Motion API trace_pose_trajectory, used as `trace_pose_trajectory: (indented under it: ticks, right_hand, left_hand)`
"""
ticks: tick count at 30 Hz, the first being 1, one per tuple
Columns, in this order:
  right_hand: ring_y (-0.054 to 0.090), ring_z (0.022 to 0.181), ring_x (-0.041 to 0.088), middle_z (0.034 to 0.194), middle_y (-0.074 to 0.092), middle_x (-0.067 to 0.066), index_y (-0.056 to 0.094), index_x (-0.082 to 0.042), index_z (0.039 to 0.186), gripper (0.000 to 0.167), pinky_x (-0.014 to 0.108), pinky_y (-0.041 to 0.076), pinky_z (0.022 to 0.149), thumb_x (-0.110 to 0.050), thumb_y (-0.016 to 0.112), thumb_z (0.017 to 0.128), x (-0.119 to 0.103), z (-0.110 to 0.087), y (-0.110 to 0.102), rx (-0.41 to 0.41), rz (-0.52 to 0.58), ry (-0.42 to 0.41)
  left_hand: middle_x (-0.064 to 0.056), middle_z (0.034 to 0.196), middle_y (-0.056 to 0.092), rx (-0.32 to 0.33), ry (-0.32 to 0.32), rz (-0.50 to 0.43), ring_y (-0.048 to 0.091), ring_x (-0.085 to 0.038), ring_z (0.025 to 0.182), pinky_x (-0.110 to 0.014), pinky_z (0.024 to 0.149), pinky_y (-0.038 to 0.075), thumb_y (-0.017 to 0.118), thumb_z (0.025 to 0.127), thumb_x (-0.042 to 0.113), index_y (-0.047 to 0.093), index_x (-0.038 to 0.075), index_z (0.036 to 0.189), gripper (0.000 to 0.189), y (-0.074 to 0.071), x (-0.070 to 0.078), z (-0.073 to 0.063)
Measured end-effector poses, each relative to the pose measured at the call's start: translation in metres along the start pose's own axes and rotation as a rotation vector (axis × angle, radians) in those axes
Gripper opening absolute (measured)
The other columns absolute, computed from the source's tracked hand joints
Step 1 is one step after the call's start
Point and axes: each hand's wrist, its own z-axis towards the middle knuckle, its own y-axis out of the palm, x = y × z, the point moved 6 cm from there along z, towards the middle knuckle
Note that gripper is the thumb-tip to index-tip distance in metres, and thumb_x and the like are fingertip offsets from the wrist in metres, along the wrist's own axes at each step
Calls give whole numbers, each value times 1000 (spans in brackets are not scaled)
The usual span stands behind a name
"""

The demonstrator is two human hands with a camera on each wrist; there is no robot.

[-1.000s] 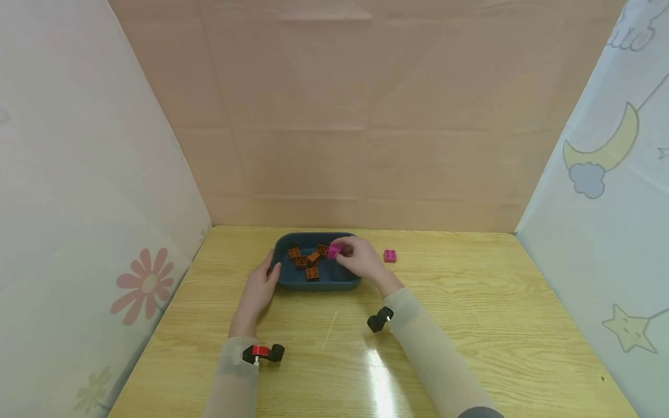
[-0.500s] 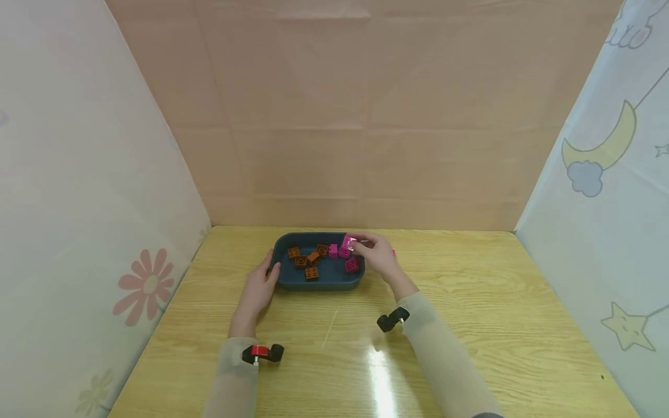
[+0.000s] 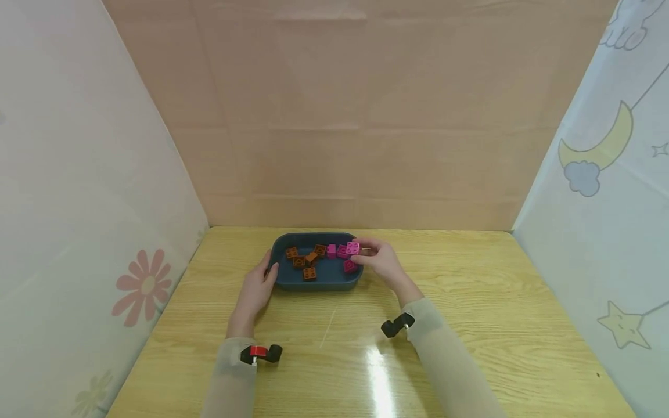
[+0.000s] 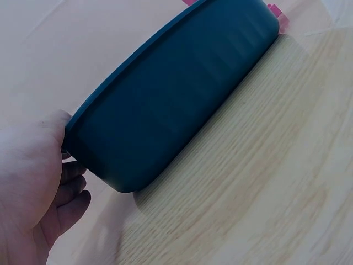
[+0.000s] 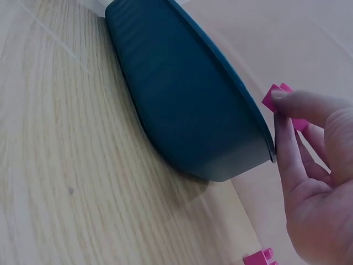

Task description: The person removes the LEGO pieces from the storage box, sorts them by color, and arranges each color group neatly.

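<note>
In the head view a dark blue tray (image 3: 319, 287) stands on the table. My left hand (image 3: 257, 285) holds its left end, thumb at the rim and the other fingers along the outer side in the left wrist view. Between right thumb and fingertips my right hand (image 3: 380, 259) pinches a pink toy brick (image 3: 352, 248), studs facing up, above the tray's right end. Inside lie several orange bricks (image 3: 310, 273) on the left half and a few pink bricks (image 3: 349, 266) on the right.
Another pink brick (image 5: 258, 258) lies on the table just beyond the tray's right end, hidden by the right hand in the head view. The wooden table (image 3: 470, 325) meets a beige backdrop (image 3: 355, 145) and patterned side walls.
My right hand has let go of one pink brick in the tray and moved right. It now pinches another pink brick, turned studs up. The left hand stays at the tray.
</note>
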Motion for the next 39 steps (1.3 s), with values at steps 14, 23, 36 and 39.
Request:
trace_pose_trajectory:
  ticks: [14, 23, 36, 39]
  right_hand:
    - [67, 127, 34, 137, 70, 18, 61, -4, 144, 50, 38, 57, 103, -16, 80, 99, 11, -13, -46, -2, -127, -40]
    - [62, 130, 34, 135, 69, 15, 65, -9, 147, 57, 44, 54, 103, -32, 83, 98, 20, -23, -97, 31, -232, -18]
    - [56, 139, 38, 150, 60, 17, 56, -9, 155, 57, 55, 46, 115, -31, 73, 105, 54, -25, -130, 39, -284, 79]
    - [56, 139, 40, 149, 61, 19, 56, -7, 156, 57, 57, 45, 116, -29, 73, 105, 61, -25, -132, 40, -296, 90]
  left_hand:
    - [-22, 169, 35, -2, 3, 7, 39, -40, 153, -55, 121, 39, 48, 116, 35, 31, -1, 167, 65, 0, 2, 2]
    - [-21, 169, 36, 1, -19, 4, 39, -40, 153, -55, 121, 38, 49, 116, 34, 30, 1, 168, 64, 1, 2, 0]
    - [-20, 170, 35, -1, -19, 4, 38, -39, 154, -54, 122, 38, 48, 116, 39, 29, 2, 169, 67, 1, 0, -1]
    - [-20, 170, 35, -6, -22, -2, 38, -39, 154, -54, 122, 38, 47, 116, 40, 29, 2, 169, 68, 2, 1, -1]
